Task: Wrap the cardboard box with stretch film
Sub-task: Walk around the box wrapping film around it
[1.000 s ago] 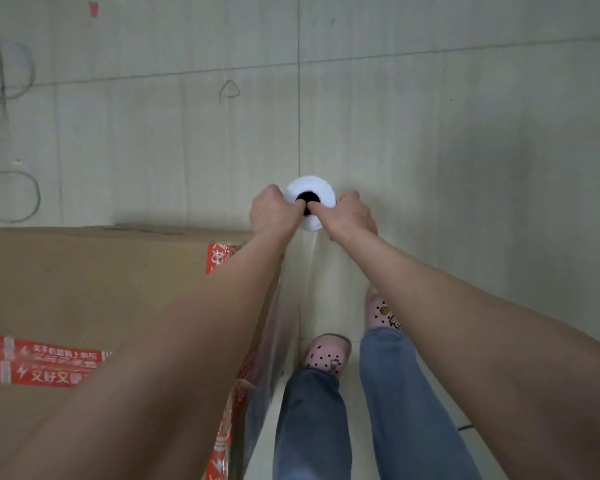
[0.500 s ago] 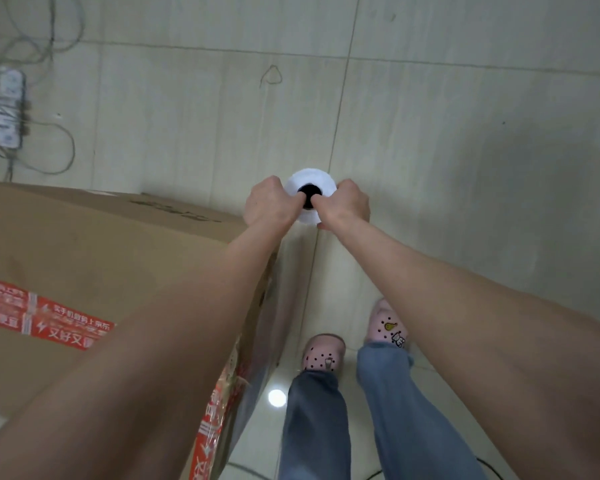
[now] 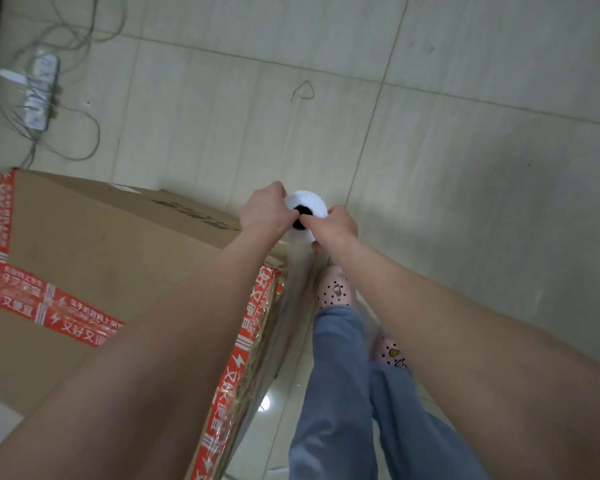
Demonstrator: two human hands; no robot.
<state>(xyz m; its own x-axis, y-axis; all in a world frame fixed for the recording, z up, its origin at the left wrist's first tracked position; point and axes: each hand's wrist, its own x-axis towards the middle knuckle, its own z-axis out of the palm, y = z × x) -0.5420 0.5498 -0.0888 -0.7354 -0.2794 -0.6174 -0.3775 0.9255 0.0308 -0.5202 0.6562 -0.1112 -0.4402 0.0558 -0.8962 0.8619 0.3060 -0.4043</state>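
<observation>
Both hands clamp the white stretch-film roll (image 3: 307,216) upright at the big brown cardboard box's (image 3: 94,258) corner: left hand (image 3: 265,211) and right hand (image 3: 338,226) curl thumbs into its black core.

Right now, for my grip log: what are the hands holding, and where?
Left hand and right hand grip the stretch film roll at its top end.

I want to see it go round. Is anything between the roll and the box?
Nothing visible does. The left hand and right hand grip the stretch film roll right at the cardboard box corner.
</observation>
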